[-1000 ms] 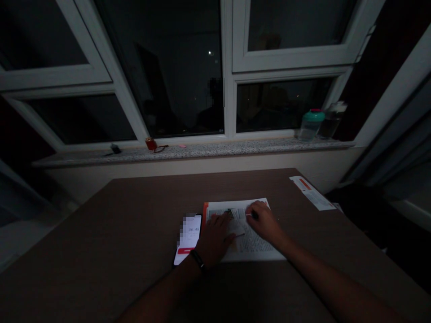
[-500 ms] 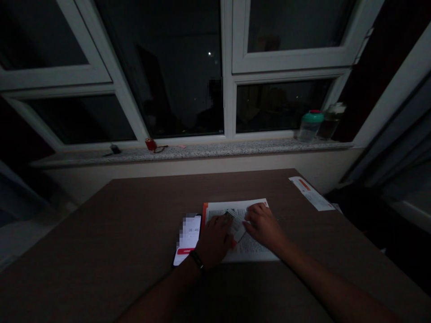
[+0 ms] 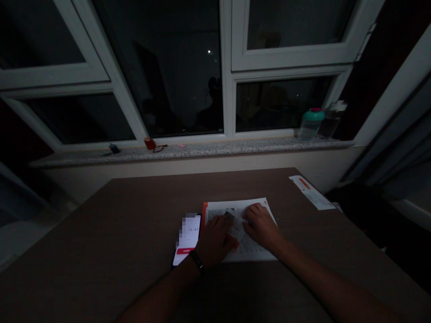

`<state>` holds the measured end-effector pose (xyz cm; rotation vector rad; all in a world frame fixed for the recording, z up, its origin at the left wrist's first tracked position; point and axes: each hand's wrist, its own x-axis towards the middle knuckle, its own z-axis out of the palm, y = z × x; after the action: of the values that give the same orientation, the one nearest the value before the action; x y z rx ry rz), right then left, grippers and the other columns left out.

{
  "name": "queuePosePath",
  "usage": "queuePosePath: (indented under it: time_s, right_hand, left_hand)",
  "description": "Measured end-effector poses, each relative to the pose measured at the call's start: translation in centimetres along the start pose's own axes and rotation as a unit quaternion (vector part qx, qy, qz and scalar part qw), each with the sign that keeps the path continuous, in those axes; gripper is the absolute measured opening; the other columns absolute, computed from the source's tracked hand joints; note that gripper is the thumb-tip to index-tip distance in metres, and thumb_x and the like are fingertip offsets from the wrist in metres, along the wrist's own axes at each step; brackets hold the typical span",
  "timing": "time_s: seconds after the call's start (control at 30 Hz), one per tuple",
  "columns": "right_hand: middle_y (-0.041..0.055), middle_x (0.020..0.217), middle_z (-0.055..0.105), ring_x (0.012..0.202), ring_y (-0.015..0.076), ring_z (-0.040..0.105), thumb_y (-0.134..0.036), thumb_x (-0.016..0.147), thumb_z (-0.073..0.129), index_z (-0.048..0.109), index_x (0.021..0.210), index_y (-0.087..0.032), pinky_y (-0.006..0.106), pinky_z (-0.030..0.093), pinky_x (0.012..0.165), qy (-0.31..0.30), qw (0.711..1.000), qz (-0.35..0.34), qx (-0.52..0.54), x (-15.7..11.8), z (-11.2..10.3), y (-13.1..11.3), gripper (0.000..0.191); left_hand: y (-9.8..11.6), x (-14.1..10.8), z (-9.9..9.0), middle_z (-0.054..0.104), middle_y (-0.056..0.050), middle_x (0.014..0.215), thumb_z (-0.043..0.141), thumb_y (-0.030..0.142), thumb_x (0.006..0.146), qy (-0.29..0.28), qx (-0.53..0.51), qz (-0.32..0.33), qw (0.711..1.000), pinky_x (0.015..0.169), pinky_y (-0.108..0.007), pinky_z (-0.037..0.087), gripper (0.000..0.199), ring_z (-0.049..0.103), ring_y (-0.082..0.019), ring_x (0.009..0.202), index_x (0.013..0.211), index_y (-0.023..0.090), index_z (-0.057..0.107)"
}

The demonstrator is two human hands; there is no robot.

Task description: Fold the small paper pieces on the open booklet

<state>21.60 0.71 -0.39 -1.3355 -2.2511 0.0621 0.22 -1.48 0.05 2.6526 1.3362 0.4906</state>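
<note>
Head view: I see the left hand (image 3: 213, 240) and right hand (image 3: 261, 226) at either end of a small paper slip (image 3: 236, 225) on the printed booklet (image 3: 251, 253); I cannot tell whether they pinch it. Pressing unevenly could crease the slip; a sideways left-hand slip could knock the phone (image 3: 186, 237) just beside it.

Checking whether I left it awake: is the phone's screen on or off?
On. The phone beside the left hand glows white, showing a red bar and clock digits.
</note>
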Motion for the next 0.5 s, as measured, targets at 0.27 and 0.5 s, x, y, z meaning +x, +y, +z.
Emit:
queuePosePath:
  time_s: [0.27, 0.5]
  right_hand:
    - [0.0066, 0.096, 0.059, 0.101, 0.0255, 0.047, -0.013, 0.082, 0.061, 0.057, 0.091, -0.020, 0.039, 0.042, 0.087, 0.003, 0.998, -0.045, 0.043, 0.06, 0.22, 0.05, 0.013]
    - [0.0072, 0.097, 0.059, 0.101, 0.0257, 0.048, -0.011, 0.080, 0.062, 0.054, 0.091, -0.020, 0.040, 0.043, 0.087, -0.016, 0.996, -0.055, 0.075, 0.04, -0.20, -0.22, 0.016]
  left_hand:
    - [-0.08, -0.02, 0.10, 0.046, -0.010, 0.144, 0.063, 0.030, 0.089, -0.014, -0.012, 0.021, 1.000, 0.109, -0.047, 0.036, 0.054, 0.040, -0.028, 0.132, 0.138, 0.021, 0.043]
    - [-0.28, -0.07, 0.42, 0.039, -0.008, 0.150, 0.059, 0.030, 0.091, -0.002, -0.024, 0.041, 0.999, 0.113, -0.045, 0.031, 0.058, 0.035, -0.025, 0.137, 0.144, 0.022, 0.036]
